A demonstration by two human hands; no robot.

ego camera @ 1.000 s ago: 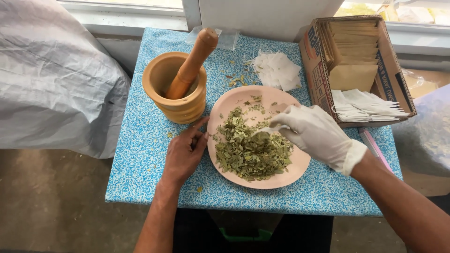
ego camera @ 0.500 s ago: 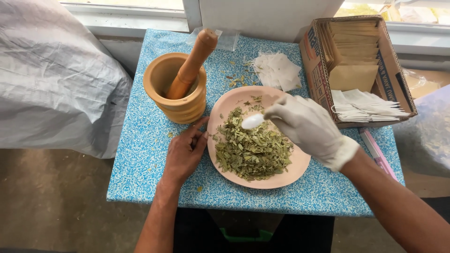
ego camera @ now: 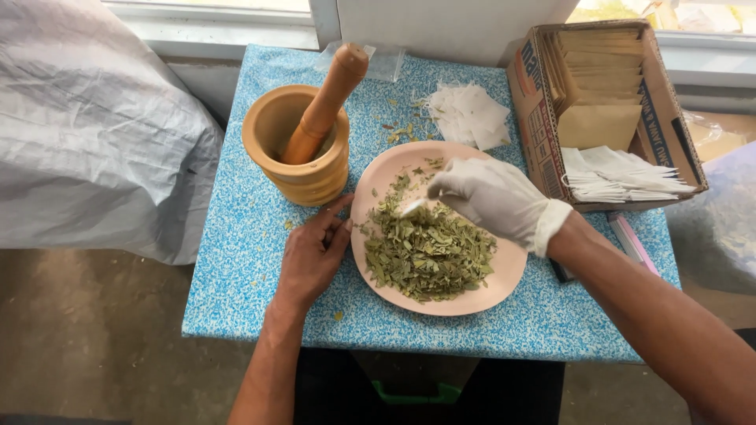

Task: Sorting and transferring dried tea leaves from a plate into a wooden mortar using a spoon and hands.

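A pink plate [ego camera: 504,293] on the small blue speckled table [ego camera: 236,275] carries a heap of dried green leaves [ego camera: 425,252]. My right hand [ego camera: 488,197], in a white glove, hovers over the plate's far side and pinches a small white spoon [ego camera: 412,208] whose tip dips toward the leaves. My bare left hand [ego camera: 311,256] rests flat on the table, its fingers touching the plate's left rim. Just behind that hand stands a wooden mortar [ego camera: 303,169] with a wooden pestle [ego camera: 327,102] leaning in it.
A pile of small white sachets [ego camera: 468,114] lies behind the plate. At the right, a cardboard box [ego camera: 551,149] holds brown envelopes [ego camera: 594,79] and more white sachets [ego camera: 618,173]. A grey sack [ego camera: 87,134] stands left of the table. Loose leaf bits dot the tabletop.
My right hand lifted from the leaves with the white spoon, moved toward the plate's far edge, then lowered the spoon tip back to the heap. The left hand stayed put.
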